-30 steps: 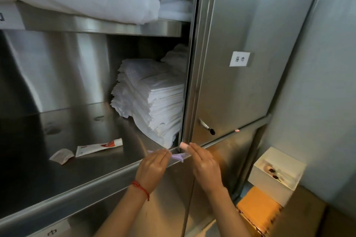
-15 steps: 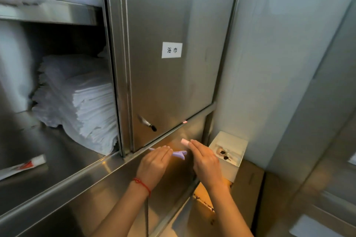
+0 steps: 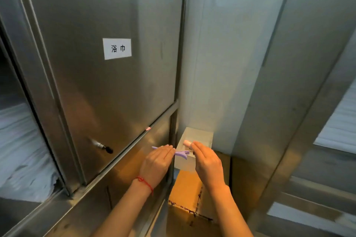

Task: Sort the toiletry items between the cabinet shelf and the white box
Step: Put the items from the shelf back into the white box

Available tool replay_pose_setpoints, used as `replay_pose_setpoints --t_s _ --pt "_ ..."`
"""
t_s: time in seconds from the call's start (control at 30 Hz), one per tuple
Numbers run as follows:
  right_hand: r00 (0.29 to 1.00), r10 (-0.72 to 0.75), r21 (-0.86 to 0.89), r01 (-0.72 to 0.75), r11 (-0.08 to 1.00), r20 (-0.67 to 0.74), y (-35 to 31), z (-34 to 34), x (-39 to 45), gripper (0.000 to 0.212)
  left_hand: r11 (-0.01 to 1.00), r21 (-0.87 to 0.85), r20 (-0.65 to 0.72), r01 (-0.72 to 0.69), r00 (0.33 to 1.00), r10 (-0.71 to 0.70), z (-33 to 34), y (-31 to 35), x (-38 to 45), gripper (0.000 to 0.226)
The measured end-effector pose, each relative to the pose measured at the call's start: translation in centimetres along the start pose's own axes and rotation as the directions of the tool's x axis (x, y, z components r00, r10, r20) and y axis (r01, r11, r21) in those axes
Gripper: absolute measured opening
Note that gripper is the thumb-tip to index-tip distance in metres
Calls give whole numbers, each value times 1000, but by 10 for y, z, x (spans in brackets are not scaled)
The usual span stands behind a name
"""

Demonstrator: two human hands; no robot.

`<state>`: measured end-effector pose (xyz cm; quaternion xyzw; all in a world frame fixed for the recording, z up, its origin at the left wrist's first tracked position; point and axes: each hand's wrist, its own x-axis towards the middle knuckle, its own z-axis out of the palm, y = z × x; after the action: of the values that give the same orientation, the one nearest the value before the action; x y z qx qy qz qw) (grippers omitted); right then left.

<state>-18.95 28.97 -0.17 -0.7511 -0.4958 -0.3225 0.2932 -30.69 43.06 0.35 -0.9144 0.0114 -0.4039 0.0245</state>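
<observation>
Mostly hands (image 3: 183, 158) hide purple item (image 3: 182, 153) & white box (image 3: 185, 161) inside.

A linen storeroom: steel cabinet (image 3: 100, 82) labelled (image 3: 117, 48) "浴巾", stacked white towels (image 3: 21, 150) inside, cardboard boxes (image 3: 185, 192) below.

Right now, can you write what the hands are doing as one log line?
left hand: holds thin purple plastic item | right hand: pinches small pink piece | place: above open white box | dropped: not yet
</observation>
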Motion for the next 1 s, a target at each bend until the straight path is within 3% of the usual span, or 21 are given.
replay_pose_setpoints --t_s 0.57,1.0 --pt "988 150 -231 -154 961 -35 25 23 37 58 960 -201 -80 -195 980 182 78 -52 56 41" --pt "981 191 -220 -189 957 -11 55 49 55 59 963 -232 -47 -140 990 133 116 -71 71 49"
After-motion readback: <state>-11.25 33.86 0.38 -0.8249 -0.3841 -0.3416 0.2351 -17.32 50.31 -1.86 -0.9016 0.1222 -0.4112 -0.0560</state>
